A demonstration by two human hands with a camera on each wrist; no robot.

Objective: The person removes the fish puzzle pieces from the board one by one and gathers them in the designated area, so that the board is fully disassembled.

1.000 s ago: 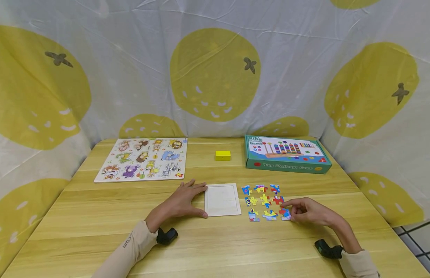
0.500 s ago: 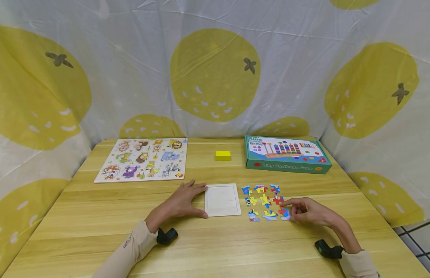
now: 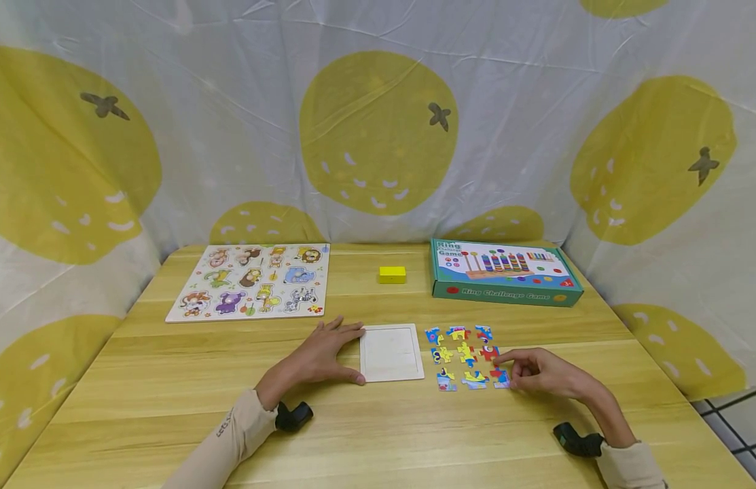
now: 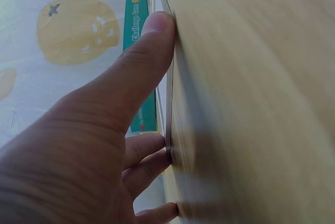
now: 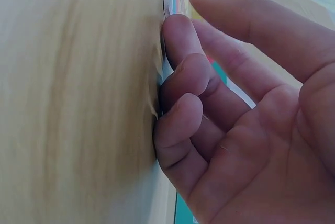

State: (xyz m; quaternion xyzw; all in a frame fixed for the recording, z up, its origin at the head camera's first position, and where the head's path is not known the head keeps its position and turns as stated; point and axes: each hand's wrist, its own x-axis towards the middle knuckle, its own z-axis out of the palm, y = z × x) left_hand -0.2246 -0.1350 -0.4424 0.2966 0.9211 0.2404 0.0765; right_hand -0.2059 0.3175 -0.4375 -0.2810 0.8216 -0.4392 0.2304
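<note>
My left hand (image 3: 322,353) rests at the left edge of a shallow square wooden puzzle tray (image 3: 392,353) that has no pieces in it. Thumb and fingers are spread, touching the tray's rim, which the left wrist view also shows beside the thumb (image 4: 157,25). To the tray's right lie loose, colourful jigsaw pieces (image 3: 466,353) in three rows. My right hand (image 3: 543,372) is at their right side, index finger stretched out to the red piece (image 3: 488,352) and the lower right piece (image 3: 501,378). Its other fingers (image 5: 183,77) are bent loosely against the table.
At the back left lies an animal peg puzzle board (image 3: 249,282). A yellow block (image 3: 392,274) stands at the back middle, and a green Ring Challenge Game box (image 3: 506,273) at the back right. A fruit-patterned curtain (image 3: 378,136) hangs behind the wooden table (image 3: 378,435).
</note>
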